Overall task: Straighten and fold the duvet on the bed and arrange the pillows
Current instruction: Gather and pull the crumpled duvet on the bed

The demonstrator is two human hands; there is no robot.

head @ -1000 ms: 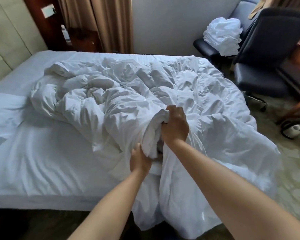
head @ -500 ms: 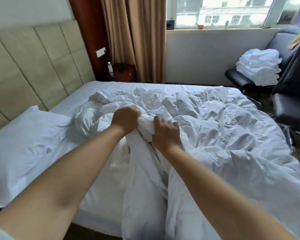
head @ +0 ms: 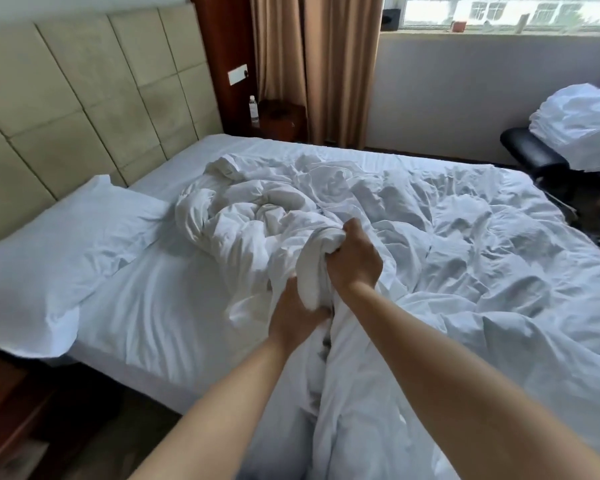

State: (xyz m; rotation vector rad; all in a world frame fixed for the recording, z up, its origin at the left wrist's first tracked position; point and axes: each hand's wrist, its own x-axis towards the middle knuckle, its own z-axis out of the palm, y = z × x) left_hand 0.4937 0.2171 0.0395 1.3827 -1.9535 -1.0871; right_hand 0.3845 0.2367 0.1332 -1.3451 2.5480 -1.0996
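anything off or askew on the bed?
Yes. The white duvet lies crumpled in a heap, one edge spilling off the near side of the bed. Both the left hand and right hand grip a bunched fold. The white pillow overhangs the mattress corner.

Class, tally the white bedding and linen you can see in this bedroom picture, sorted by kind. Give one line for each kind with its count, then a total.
Pillow: 1
Duvet, crumpled, gripped by left hand and right hand: 1
Bed sheet on the mattress: 1
Pile of white linen on the dark chair: 1
Total: 4
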